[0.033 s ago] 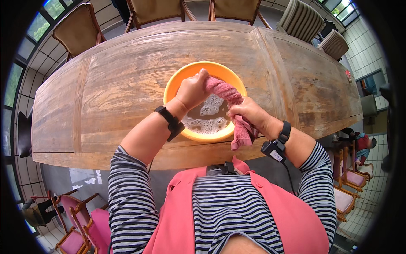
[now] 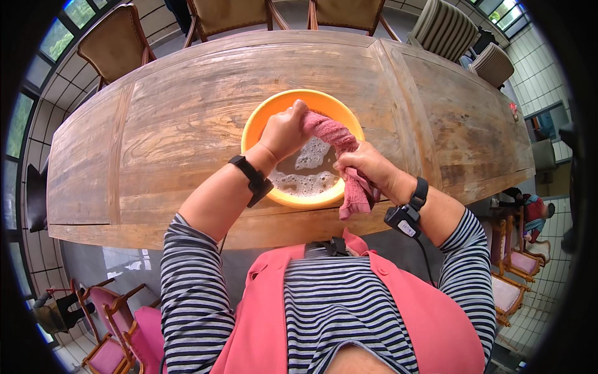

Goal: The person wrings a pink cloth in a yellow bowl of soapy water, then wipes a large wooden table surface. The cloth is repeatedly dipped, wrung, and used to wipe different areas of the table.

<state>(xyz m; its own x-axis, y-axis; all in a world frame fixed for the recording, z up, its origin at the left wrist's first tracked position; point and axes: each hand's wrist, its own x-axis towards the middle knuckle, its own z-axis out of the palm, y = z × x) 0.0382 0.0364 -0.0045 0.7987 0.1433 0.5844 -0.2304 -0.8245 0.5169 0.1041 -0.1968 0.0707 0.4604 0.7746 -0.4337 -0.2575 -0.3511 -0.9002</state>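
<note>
A pink towel (image 2: 328, 131), twisted into a thick rope, stretches between my two hands over a yellow-orange basin (image 2: 253, 119). My left hand (image 2: 284, 129) is closed round its upper end, above the basin's far left part. Closed round the towel lower down is my right hand (image 2: 370, 167), at the basin's right rim. A loose end of the towel hangs below that hand, outside the rim. Cloudy brownish water (image 2: 293, 165) with patches of white foam (image 2: 302, 183) lies in the basin.
The basin stands on a long wooden table (image 2: 187, 124), close to its near edge. Padded chairs (image 2: 230, 15) line the far side, and pink-seated chairs (image 2: 109, 358) stand behind me at the left. A dark wristband (image 2: 250, 179) with a small box is on each wrist.
</note>
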